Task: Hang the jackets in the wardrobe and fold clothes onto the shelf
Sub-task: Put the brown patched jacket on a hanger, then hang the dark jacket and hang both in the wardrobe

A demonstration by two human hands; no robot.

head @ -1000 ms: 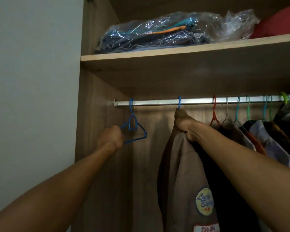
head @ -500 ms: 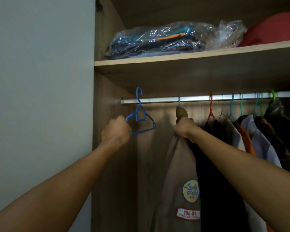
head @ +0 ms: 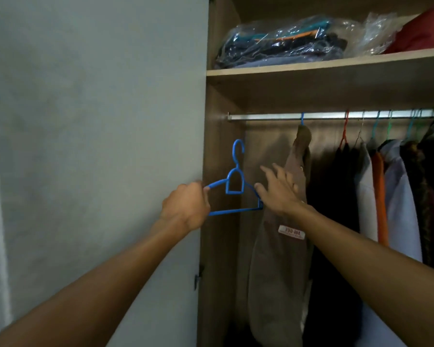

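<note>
My left hand (head: 186, 207) grips the left arm of an empty blue hanger (head: 234, 182), held clear of the rail and in front of the wardrobe's left wall. My right hand (head: 278, 192) is open with spread fingers, touching the hanger's right end. Just behind it a brown jacket (head: 281, 259) with a white patch hangs from a blue hook on the metal rail (head: 266, 116). The wooden shelf (head: 311, 71) runs above the rail.
Several more garments on coloured hangers (head: 391, 186) fill the rail's right part. On the shelf lie clothes in a clear plastic bag (head: 281, 43) and something red (head: 426, 31). A grey wall (head: 98, 146) stands left of the wardrobe.
My left hand lifted the blue hanger off the rail and brought it down and outward. My right hand let go of the brown jacket and opened next to the hanger.
</note>
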